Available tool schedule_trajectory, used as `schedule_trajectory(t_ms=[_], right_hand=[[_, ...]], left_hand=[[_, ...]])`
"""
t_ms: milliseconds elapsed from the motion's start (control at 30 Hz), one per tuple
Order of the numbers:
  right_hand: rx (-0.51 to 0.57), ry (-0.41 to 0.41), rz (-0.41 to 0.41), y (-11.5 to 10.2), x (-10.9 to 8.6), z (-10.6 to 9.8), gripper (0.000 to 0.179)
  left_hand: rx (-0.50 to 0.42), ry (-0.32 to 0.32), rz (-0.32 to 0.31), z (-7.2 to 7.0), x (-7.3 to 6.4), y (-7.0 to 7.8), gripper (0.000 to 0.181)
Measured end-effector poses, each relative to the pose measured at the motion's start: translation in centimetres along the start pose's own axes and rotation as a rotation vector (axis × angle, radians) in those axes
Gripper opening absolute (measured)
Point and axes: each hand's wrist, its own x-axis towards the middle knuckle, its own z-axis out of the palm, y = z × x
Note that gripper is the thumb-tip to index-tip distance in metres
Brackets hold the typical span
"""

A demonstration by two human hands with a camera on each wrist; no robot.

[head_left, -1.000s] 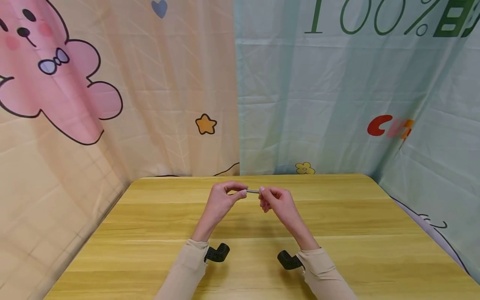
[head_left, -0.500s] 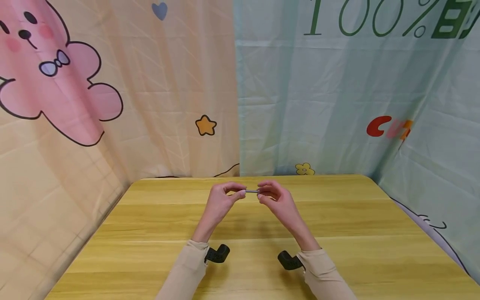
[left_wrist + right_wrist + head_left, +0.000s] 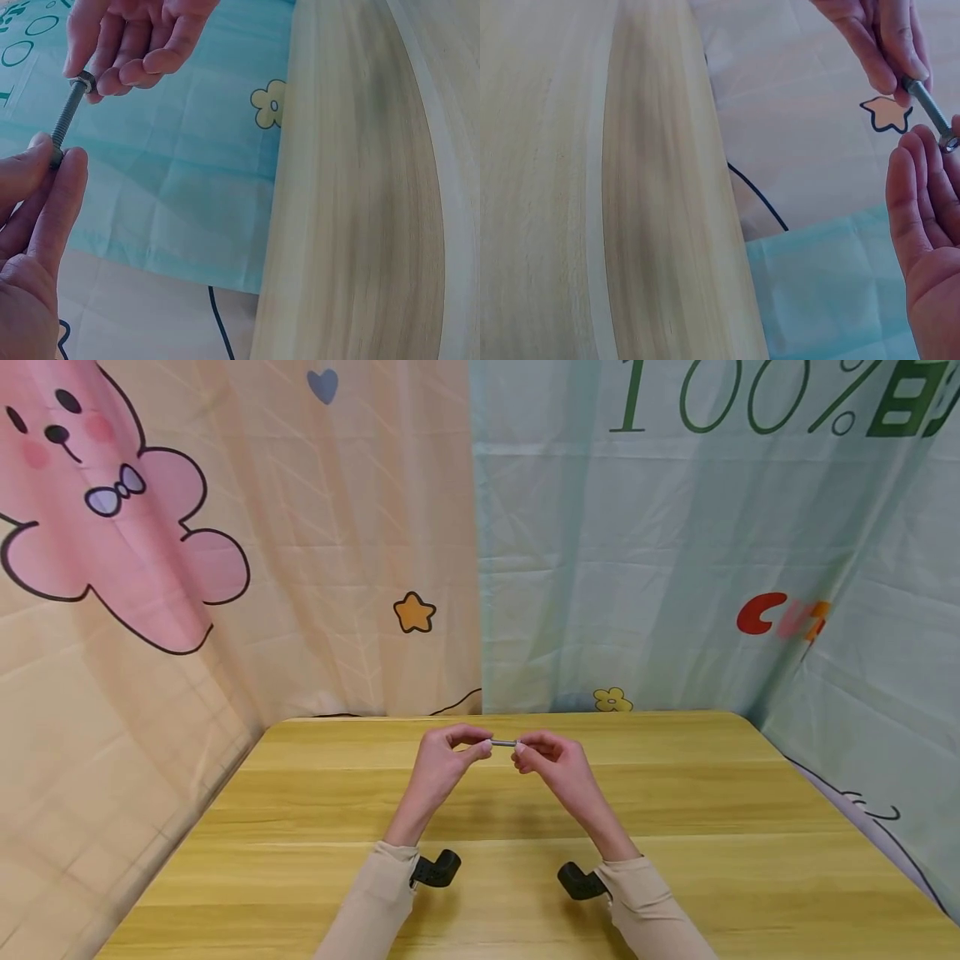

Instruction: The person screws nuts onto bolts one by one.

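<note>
A threaded metal bolt (image 3: 67,116) is held level above the table between both hands. My left hand (image 3: 444,760) pinches its head end between thumb and fingers, which partly cover the head. A nut (image 3: 84,80) sits at the other end of the bolt, close to the tip. My right hand (image 3: 558,762) has its thumb and forefinger at this nut, pinching it, while its other fingers curl loosely below. The nut's bore also shows in the right wrist view, beside the right fingertips (image 3: 924,136).
Under the hands lies a wood-grain table (image 3: 495,893). Printed curtains (image 3: 360,527) hang behind it and along both sides. Each wrist carries a black camera mount, one at the left sleeve (image 3: 367,893) and one at the right sleeve (image 3: 648,893).
Half a second ago the right fingers were spread apart at the nut; now they have closed in on it again. The left hand holds the bolt almost still throughout.
</note>
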Motion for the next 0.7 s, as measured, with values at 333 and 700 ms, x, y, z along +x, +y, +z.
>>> schedule_trajectory(t_ms=[333, 700], right_hand=[[-0.037, 0.027, 0.053, 0.15, 0.08, 0.03, 0.035], [-0.048, -0.038, -0.012, -0.03, 0.04, -0.32, 0.028]], left_hand=[[0.026, -0.003, -0.009, 0.19, 0.2, 0.0, 0.009], [-0.008, 0.01, -0.022, 0.15, 0.12, -0.27, 0.015]])
